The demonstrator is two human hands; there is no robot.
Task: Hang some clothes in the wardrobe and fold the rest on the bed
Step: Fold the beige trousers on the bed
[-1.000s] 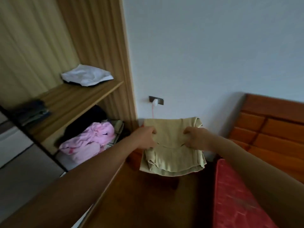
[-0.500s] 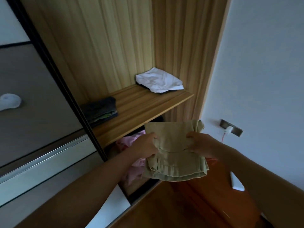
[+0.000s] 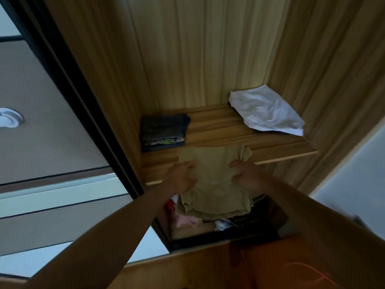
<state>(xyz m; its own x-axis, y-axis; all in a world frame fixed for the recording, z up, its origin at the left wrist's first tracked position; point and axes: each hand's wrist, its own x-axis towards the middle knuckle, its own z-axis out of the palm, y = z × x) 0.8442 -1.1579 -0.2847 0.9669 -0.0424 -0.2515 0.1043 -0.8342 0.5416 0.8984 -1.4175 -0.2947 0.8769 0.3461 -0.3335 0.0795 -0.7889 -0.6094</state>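
- My left hand (image 3: 181, 178) and right hand (image 3: 248, 175) each grip a side of the folded khaki garment (image 3: 212, 184).
- Its top edge overlaps the wardrobe shelf (image 3: 218, 130).

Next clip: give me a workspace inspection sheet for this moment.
Surface: wooden shelf, bare in the middle.
Job's things: folded khaki garment, held at the shelf's front edge; contact with it unclear.
Clutter: dark folded stack left, white garment right on the shelf; pink clothes below.
Grips: left hand and right hand each hold one side of the khaki garment.
Cables: thin orange line lower right, too blurred to identify.
Surroundings: sliding door left, pale wall right.
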